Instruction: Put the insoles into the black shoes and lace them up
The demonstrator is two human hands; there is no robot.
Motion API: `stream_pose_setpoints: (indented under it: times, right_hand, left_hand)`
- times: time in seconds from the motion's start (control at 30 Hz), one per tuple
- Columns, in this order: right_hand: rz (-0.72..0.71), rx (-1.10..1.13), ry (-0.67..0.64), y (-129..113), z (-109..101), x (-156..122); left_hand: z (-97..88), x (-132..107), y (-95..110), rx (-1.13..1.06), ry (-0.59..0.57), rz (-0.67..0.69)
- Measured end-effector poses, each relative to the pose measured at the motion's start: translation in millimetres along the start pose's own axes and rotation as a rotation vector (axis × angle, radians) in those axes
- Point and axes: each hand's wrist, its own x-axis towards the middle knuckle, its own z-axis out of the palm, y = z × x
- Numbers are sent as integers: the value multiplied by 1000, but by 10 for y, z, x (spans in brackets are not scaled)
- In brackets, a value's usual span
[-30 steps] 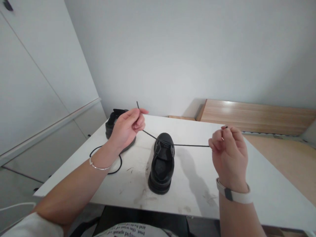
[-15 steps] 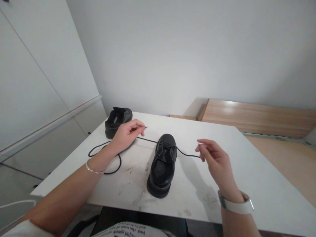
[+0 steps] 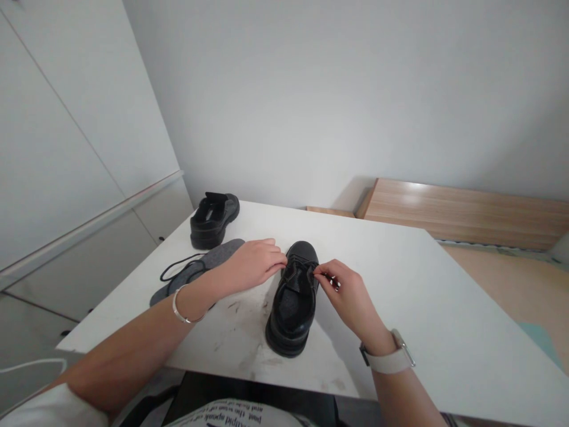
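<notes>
Black lace-up shoe (image 3: 291, 305) stands between the two hands, the left hand (image 3: 255, 264) and right hand (image 3: 344, 287) each pinching at its eyelets; whether lace or leather, I can't tell. Two shoes in all: a black shoe (image 3: 212, 222) sits beyond the left hand. One grey insole (image 3: 222, 254) and one loose lace (image 3: 184, 259) lie by the left wrist. Below both hands, upside-down shirt print (image 3: 233, 414) partly reads "past the".

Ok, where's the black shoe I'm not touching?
In the head view, that black shoe stands at the far left corner of the white table, just beyond the grey insole.
</notes>
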Motion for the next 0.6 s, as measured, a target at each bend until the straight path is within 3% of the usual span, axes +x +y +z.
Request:
stream_pose_setpoints:
  times: [0.17, 0.27, 0.43, 0.6]
  right_hand:
    - [-83, -111, 139, -15, 40, -3]
    - [-49, -74, 125, -29, 52, -19]
    - [-7, -3, 114, -83, 86, -54]
    - [-4, -29, 87, -202, 80, -102]
  left_hand:
    - [21, 27, 67, 183, -32, 55]
    - [52, 41, 82, 210, 0, 73]
    - [98, 42, 41, 213, 160, 65]
    - [137, 50, 48, 79, 84, 43]
